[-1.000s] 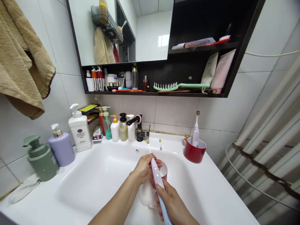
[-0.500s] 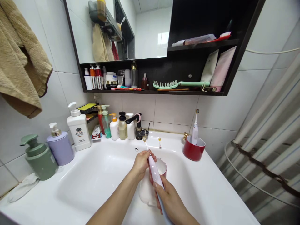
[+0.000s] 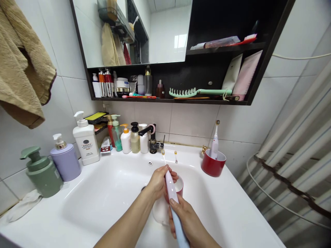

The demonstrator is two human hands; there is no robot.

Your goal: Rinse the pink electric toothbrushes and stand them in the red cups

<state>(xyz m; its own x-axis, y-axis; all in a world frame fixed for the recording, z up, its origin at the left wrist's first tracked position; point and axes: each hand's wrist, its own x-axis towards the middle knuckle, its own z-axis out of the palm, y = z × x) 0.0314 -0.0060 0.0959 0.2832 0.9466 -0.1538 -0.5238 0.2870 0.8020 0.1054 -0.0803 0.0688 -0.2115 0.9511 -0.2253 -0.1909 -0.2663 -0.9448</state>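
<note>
Over the sink I hold an electric toothbrush (image 3: 172, 193) with a pink-to-blue handle, its brush head tilted up and away from me. My right hand (image 3: 184, 215) is wrapped round the lower handle. My left hand (image 3: 160, 179) pinches the neck, where the brush head joins the handle. Below my hands, a red cup with a white inside (image 3: 180, 184) lies in the sink, partly hidden. A whitish, see-through container (image 3: 159, 210) is beside it, mostly covered by my hands. A loose brush head (image 3: 176, 157) rests on the sink's back ledge.
A black faucet (image 3: 153, 137) rises behind the sink (image 3: 103, 193). Several pump bottles (image 3: 86, 143) line the left and back ledge. On the right, a red cup (image 3: 212, 167) holds another electric toothbrush (image 3: 215, 143). A dark cabinet shelf (image 3: 155, 100) hangs above.
The toothbrush has turned slightly in my hands, its tip shifting a little right and up. Both hands keep their grip, and the camera view has shifted slightly.
</note>
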